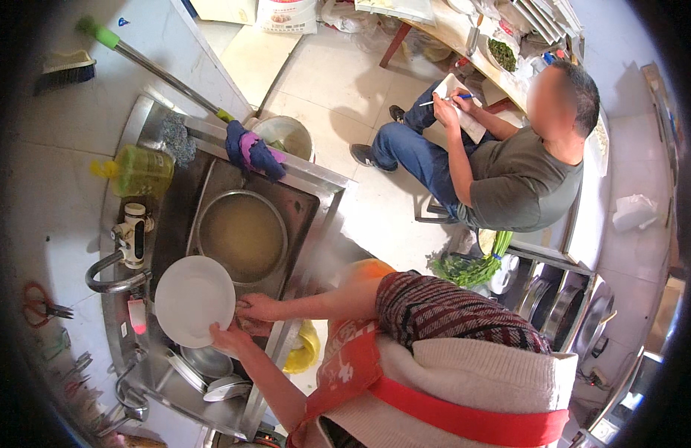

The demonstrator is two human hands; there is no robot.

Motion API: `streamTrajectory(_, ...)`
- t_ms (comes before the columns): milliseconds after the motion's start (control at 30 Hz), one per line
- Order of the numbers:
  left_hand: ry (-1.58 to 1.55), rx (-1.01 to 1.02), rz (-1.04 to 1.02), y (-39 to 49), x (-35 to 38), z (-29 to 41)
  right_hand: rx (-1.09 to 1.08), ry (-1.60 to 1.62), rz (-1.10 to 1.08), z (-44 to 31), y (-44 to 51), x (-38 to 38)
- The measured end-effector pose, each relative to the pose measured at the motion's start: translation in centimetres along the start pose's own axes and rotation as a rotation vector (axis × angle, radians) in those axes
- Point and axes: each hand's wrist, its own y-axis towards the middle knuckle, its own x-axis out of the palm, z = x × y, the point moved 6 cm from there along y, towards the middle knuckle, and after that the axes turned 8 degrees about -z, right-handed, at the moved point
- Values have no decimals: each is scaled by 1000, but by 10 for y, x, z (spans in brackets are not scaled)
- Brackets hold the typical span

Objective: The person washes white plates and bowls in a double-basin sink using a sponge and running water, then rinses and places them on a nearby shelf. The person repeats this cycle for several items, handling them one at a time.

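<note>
My left hand grips a white round plate by its rim, with the thumb on its face. The plate is held over the divide between two basins of a stainless steel sink. Close to the plate's edge is my right hand, its fingers curled; whether it holds something there cannot be made out. A round metal pan of cloudy water stands in the right basin. In the left basin lie white bowls and a metal bowl, partly hidden by the plate and my left arm.
A faucet curves over the sink's wall side. Cloths hang on the right rim, by a bucket and a green-ended pole. A yellow detergent jug stands behind. A seated person writes beside celery.
</note>
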Motion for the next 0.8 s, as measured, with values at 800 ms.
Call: streamTrajectory(800, -316, -198, 99, -31, -66, -22, 158, -1342, -347, 40, 91, -119)
